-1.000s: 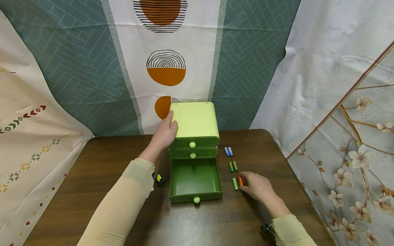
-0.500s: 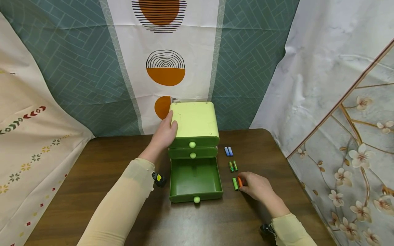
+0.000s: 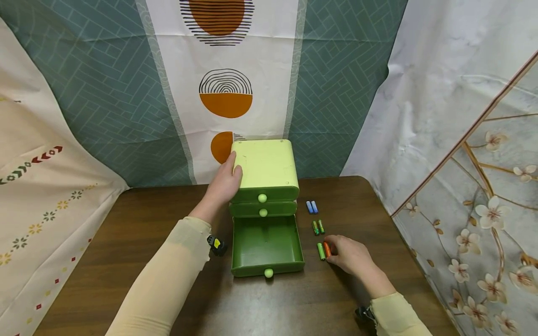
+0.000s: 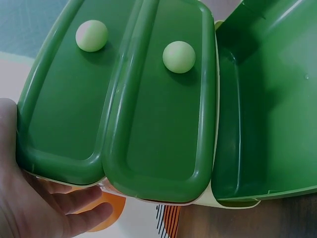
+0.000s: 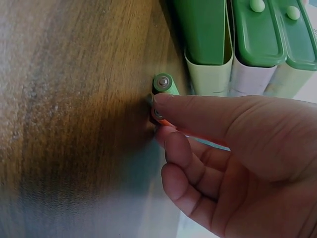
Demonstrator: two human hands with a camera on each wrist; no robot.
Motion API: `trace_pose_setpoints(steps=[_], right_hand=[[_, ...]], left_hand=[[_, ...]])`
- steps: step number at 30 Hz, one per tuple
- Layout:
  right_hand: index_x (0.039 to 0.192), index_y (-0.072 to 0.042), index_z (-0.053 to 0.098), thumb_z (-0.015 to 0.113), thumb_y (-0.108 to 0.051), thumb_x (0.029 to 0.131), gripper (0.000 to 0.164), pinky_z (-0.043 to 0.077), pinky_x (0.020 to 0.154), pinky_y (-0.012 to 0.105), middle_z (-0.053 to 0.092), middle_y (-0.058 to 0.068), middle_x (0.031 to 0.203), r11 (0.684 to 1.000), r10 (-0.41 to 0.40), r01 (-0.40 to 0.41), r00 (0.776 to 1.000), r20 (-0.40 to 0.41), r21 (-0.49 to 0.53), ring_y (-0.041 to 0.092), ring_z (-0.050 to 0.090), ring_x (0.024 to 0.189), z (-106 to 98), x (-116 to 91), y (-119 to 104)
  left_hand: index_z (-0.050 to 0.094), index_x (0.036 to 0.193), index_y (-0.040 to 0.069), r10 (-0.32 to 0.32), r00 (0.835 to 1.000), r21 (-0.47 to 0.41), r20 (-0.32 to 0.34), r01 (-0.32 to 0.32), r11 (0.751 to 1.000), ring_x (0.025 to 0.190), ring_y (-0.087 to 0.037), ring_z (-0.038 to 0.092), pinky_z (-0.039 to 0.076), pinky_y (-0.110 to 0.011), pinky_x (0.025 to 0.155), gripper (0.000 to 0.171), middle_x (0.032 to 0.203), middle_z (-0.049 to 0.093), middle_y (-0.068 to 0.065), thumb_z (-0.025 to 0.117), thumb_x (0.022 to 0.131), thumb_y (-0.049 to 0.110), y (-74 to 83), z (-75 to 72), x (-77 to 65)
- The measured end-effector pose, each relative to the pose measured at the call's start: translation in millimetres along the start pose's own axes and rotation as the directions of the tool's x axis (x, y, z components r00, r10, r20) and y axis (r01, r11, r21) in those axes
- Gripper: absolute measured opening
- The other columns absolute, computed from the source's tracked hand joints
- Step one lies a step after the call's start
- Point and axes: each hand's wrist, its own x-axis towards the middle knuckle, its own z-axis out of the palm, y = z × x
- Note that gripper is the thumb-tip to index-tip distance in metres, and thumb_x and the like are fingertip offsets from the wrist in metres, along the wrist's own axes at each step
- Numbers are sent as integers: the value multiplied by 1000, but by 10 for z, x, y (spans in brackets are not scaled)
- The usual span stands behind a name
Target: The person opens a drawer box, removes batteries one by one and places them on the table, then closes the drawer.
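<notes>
My left hand (image 3: pixel 224 183) rests against the left side of the small drawer cabinet (image 3: pixel 265 163), its thumb near the pale green top edge. In the left wrist view its fingers (image 4: pixel 81 218) lie fairly straight along the cabinet's side. The bottom drawer (image 3: pixel 267 247) is pulled out and shows a bare green inside. To the right, my right hand (image 3: pixel 350 253) pinches an orange battery (image 3: pixel 327 248) between thumb and fingers. This battery is on the table beside a green battery (image 3: pixel 321 251); the right wrist view shows the green battery's end (image 5: pixel 163 81), while the hand partly hides the orange one.
Two blue-and-white batteries (image 3: pixel 312 207) lie farther back on the wooden table (image 3: pixel 168 270). Two dark green batteries (image 3: pixel 318 227) lie between them and the front pair. Above the pulled-out drawer, the upper two drawers (image 3: pixel 263 201) are closed. Patterned cloths (image 3: pixel 349 93) hang around the table.
</notes>
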Motion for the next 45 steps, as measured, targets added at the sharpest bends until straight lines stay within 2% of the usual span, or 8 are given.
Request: trace_pose_setpoints(steps=[8, 15, 20, 24, 32, 38, 45], right_hand=[[138, -11, 74, 95, -19, 88, 54, 60, 80, 51, 73, -4, 102, 1000, -7, 7, 1000, -14, -21, 18, 70, 94, -57, -59, -38], [138, -9, 75, 93, -16, 90, 52, 59, 74, 47, 71, -1, 104, 998, -45, 41, 994, -97, -42, 17, 71, 90, -121, -152, -127], [137, -9, 76, 93, -15, 90, 50, 59, 67, 44, 75, 2, 109, 997, -82, 78, 978, -190, -28, 21, 75, 90, -130, -199, -197], [134, -11, 77, 93, -14, 90, 47, 57, 63, 41, 75, 1, 110, 995, -101, 99, 965, -242, -19, 19, 74, 85, -132, -218, -254], [125, -16, 81, 94, -17, 90, 38, 50, 58, 35, 73, -3, 104, 990, -139, 141, 951, -276, -12, 9, 65, 73, -151, -263, -389], [121, -17, 82, 95, -19, 88, 35, 55, 63, 38, 77, -5, 111, 978, -206, 207, 922, -329, -32, 12, 70, 79, -152, -296, -476], [117, -19, 82, 96, -16, 87, 33, 50, 58, 31, 76, -8, 105, 961, -267, 273, 893, -362, -35, 3, 62, 73, -168, -333, -556]], left_hand=[[10, 179, 12, -3, 1000, 9, -3, 3, 1000, 168, -35, 17, 16, -53, 134, 71, 184, 15, -12, 27, 117, 39, -15, 7, 3], [9, 180, 14, -8, 1000, -1, -3, 8, 1000, 168, -33, 17, 16, -52, 135, 71, 184, 14, -11, 27, 116, 40, -17, 4, -3], [9, 180, 14, -6, 1000, 0, -6, 6, 1000, 168, -34, 17, 17, -53, 134, 71, 184, 15, -12, 27, 116, 40, -19, 5, -2], [9, 180, 14, -9, 1000, 5, -5, 9, 1000, 168, -34, 18, 17, -53, 134, 71, 184, 16, -12, 27, 116, 40, -21, 9, 1], [10, 180, 14, -3, 1000, 0, -9, 3, 1000, 168, -34, 18, 17, -53, 134, 70, 184, 16, -11, 28, 117, 40, -18, 11, 6], [9, 180, 14, -7, 1000, -3, -3, 7, 1000, 168, -33, 17, 17, -52, 134, 71, 184, 14, -10, 27, 116, 41, -24, 11, 11], [10, 180, 14, -6, 1000, 0, -3, 6, 1000, 168, -34, 17, 17, -53, 134, 71, 184, 15, -10, 28, 116, 40, -21, 9, 3]])
